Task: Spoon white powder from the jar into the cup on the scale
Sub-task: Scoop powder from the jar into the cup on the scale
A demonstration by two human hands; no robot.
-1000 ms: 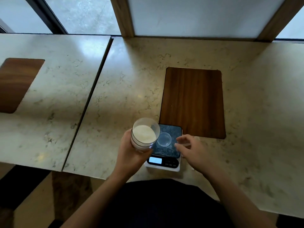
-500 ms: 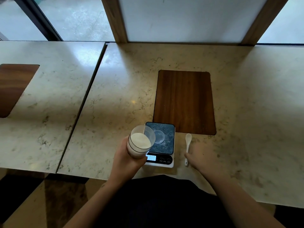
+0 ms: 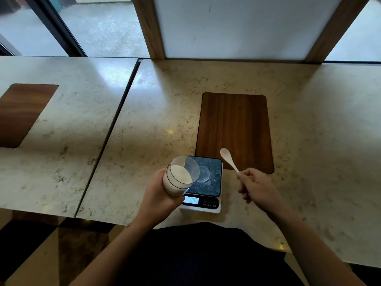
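Note:
My left hand [image 3: 159,195] grips a clear jar [image 3: 180,176] of white powder, tilted with its open mouth toward the scale. A small clear cup [image 3: 204,174] stands on the dark glass top of the white kitchen scale [image 3: 208,182], partly hidden behind the jar's rim. The scale's lit display shows zeros. My right hand [image 3: 255,187] holds a white spoon [image 3: 228,159] by its handle, bowl raised up and to the left, above the table just right of the scale.
A dark wooden inlay [image 3: 235,131] lies in the marble table [image 3: 309,141] right behind the scale. A second marble table [image 3: 61,131] with its own wooden inlay stands to the left across a narrow gap. Windows and wooden posts line the far edge.
My right hand has picked the spoon up from the table beside the scale and lifted it. The jar in my left hand has tilted further toward the scale.

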